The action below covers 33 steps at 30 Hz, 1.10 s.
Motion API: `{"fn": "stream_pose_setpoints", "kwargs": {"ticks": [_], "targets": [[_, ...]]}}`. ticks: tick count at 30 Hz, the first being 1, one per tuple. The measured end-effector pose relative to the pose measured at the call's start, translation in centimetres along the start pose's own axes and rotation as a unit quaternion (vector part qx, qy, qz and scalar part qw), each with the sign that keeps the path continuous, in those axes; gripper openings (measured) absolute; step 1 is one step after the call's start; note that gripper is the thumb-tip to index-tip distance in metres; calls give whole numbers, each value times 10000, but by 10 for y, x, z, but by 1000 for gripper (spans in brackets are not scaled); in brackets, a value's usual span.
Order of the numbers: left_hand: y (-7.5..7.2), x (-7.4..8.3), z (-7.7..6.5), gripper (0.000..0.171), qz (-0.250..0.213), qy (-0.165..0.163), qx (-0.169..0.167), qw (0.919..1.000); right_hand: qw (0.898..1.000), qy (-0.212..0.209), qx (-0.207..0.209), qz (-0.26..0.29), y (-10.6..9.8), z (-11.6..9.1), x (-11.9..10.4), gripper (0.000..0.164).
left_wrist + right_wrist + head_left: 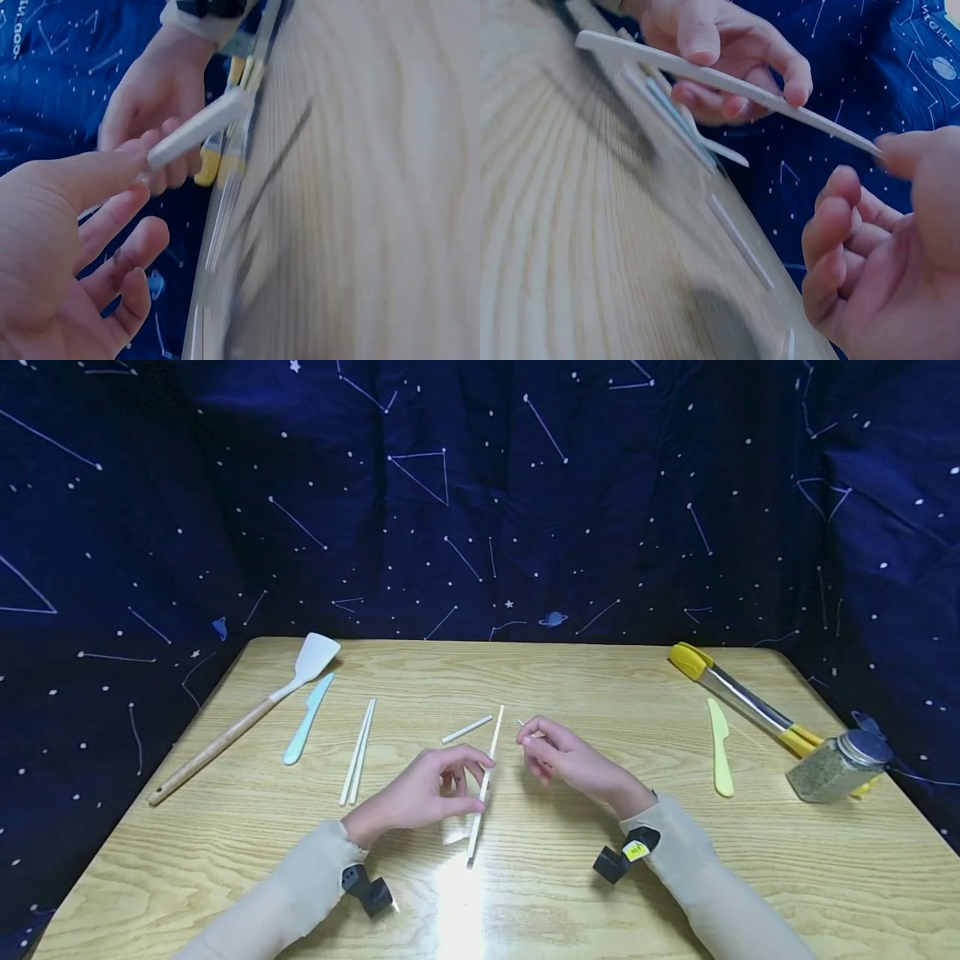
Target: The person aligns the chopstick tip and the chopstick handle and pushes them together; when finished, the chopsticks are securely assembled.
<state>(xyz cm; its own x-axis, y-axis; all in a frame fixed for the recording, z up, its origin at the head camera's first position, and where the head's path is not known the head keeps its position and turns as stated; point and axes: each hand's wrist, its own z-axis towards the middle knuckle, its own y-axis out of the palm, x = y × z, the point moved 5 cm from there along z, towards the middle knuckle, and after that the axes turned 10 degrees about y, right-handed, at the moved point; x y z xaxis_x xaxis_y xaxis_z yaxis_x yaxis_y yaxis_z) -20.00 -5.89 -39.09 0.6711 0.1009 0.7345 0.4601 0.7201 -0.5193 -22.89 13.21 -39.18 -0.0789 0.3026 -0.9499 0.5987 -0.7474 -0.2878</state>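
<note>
My left hand (435,785) holds a long, thin white chopstick (475,835) between thumb and fingers, tilted above the table. Faint cross seams mark the chopstick (731,84) in the right wrist view. To its right, my right hand (566,760) hovers with loosely curled fingers and nothing visible in its grasp. The chopstick's thin tip overlaps the right thumb in the right wrist view; a gap separates them in the head view. A short white stick (467,729) lies just beyond the left hand. Another small white piece (521,722) peeks out behind the right fingertips, mostly hidden.
Left of the hands lie two white chopsticks (358,752), a light blue knife (307,720) and a white spatula (315,652) with a wooden handle. On the right are a yellow-green knife (720,747), yellow-tipped tongs (742,697) and a tipped glass jar (836,768) of dried herbs.
</note>
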Motion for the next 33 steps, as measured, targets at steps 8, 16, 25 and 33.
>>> {"fn": "stream_pose_setpoints", "kwargs": {"ticks": [8,16,25,33], "targets": [[-31,-19,-6,44,394,-412,294,9979,9921,605,929,-582,-15,4,14,19],[-52,-29,-14,46,826,-575,200,9947,9870,832,1257,-562,-24,5,22,21],[-61,-39,-20,50,1133,-764,124,9905,9820,905,1444,-811,-29,8,36,19],[-56,-50,-24,49,1555,-1304,-181,9790,9769,928,1561,-1126,-30,6,35,20]]}}
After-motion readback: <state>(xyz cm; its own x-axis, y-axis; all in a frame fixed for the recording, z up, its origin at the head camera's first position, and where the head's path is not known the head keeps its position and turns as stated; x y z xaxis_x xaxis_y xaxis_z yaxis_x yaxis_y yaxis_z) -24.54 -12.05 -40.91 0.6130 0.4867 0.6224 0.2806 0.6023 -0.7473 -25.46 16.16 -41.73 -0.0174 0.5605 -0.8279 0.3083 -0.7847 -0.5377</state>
